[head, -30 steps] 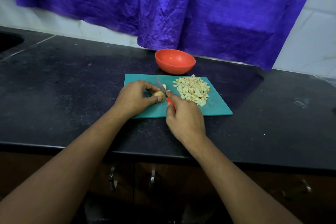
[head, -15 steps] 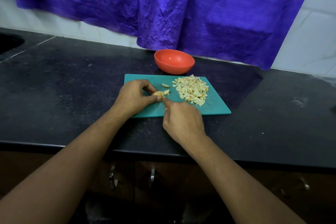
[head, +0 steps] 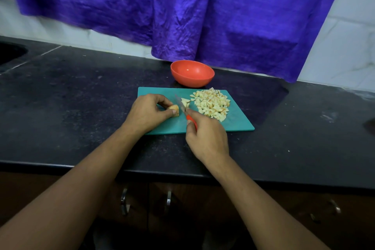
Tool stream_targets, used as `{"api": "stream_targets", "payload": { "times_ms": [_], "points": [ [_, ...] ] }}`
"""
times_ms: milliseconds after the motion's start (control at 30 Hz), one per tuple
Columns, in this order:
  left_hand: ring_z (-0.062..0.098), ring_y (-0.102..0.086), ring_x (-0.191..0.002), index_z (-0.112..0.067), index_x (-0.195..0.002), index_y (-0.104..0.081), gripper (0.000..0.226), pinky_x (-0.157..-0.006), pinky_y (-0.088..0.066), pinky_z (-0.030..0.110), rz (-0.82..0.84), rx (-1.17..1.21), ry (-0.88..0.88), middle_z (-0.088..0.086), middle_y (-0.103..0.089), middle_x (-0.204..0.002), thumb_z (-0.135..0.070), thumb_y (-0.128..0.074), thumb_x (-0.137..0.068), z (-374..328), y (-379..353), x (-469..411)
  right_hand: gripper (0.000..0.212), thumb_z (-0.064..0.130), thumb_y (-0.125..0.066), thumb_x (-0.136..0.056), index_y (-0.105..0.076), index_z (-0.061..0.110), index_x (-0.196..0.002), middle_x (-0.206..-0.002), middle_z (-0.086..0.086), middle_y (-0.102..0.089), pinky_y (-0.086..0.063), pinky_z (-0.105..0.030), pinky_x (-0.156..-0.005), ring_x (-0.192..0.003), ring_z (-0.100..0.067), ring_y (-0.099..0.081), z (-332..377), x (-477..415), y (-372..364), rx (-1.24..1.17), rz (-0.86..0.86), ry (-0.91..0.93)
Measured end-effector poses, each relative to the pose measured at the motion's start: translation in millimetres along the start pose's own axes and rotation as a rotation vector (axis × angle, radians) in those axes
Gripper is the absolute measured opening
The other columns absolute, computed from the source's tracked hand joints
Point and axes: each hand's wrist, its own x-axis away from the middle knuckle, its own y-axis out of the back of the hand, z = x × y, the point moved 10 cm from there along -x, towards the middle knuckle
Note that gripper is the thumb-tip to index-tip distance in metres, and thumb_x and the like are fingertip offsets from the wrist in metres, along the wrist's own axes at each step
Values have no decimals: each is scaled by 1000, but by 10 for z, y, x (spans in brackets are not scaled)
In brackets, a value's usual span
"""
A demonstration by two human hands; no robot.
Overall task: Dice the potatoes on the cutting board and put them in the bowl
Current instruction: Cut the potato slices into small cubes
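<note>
Speckled black counter (head: pixel 81 117): left hand (head: pixel 148 112) pinches a potato chunk (head: pixel 175 110), right hand (head: pixel 207 140) grips a red-handled knife (head: pixel 185 112).

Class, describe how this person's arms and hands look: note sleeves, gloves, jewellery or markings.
The left arm and right arm are bare to the frame's edge, no sleeves. The left hand and right hand wear no gloves; no ring, watch, bracelet or marking shows.

Since half a second ago, the right hand (head: pixel 207 138) has brought the knife (head: pixel 183 109) back into sight, its blade now between the potato piece (head: pixel 175 110) and a cut slice (head: pixel 185 102) that has shifted toward 3 o'clock, nearer the diced pile (head: pixel 212 104).
</note>
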Motion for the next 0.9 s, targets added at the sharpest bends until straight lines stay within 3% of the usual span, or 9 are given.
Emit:
{"api": "stream_targets", "payload": {
  "times_ms": [233,567,900],
  "points": [
    [-14,-53,-56,-27,-85,-74,19,-55,-32,15,-8,17,7,-16,-71,-78,-41,-86,-79,-29,20,26,46,31,-49,-103,-51,36,-148,-80,4,-66,-48,-31,-62,-69,-11,-58,79,-70,-85,9,1,47],
    [-14,-55,-59,-28,-86,-75,17,-60,-36,19,17,45,7,-16,-74,-85,-38,-86,-80,-25,4,20,48,31,-47,-103,-47,36,-151,-72,5,-61,-53,-35,-60,-66,-12,-57,111,-75,-119,84,23,67],
    [-13,-56,-60,-33,-82,-73,14,-61,-38,15,17,37,17,-17,-75,-88,-35,-87,-79,-51,13,37,47,30,-43,-105,-46,34,-151,-86,2,-62,-53,-38,-71,-80,-17,-58,181,-15,-129,199,109,108]
  ]
}}
